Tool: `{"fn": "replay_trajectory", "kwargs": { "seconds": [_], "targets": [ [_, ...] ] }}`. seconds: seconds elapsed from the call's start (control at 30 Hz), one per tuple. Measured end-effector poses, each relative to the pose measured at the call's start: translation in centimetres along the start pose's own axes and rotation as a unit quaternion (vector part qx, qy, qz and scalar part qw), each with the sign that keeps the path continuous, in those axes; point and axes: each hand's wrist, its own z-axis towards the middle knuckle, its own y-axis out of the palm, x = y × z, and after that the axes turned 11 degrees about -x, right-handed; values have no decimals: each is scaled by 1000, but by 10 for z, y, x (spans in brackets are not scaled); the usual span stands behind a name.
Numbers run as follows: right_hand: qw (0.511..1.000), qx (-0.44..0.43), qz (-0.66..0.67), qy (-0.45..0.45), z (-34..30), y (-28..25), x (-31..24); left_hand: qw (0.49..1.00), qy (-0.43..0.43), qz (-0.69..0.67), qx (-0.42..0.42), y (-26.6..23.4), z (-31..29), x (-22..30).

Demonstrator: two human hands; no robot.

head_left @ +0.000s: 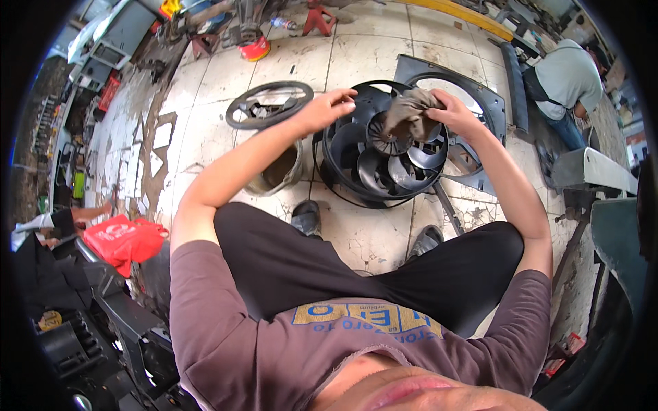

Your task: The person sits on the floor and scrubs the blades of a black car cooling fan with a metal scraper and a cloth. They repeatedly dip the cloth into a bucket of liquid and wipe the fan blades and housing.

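A black radiator fan with curved blades and an outer ring stands on the floor in front of me. My right hand is closed on a crumpled grey-brown rag, which hangs over the fan's hub and upper right blades. At the fan's upper left rim is my left hand, holding nothing, its fingers apart. Whether it touches the rim I cannot tell. Behind the fan, to the right, lies a flat black fan shroud with a large round opening.
Left of the fan, a dark steering wheel lies above a dirty bucket. A red tin and a red jack stand are farther back. Another person bends over at the right. A red bag is at the left.
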Motion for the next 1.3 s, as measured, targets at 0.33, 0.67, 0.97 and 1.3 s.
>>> {"fn": "replay_trajectory", "kwargs": {
  "seconds": [0.33,0.67,0.97,1.3],
  "targets": [
    [921,83,-304,-227,4,40,-1,999,46,18,24,38,2,36],
    [846,22,-498,-190,-14,48,47,989,-60,-127,56,35,4,21],
    [902,31,-413,-118,5,58,26,992,4,94,-85,-1,-7,51],
    [966,-106,-194,133,47,20,94,945,3,310,-103,-11,-38,101]
  ]
}}
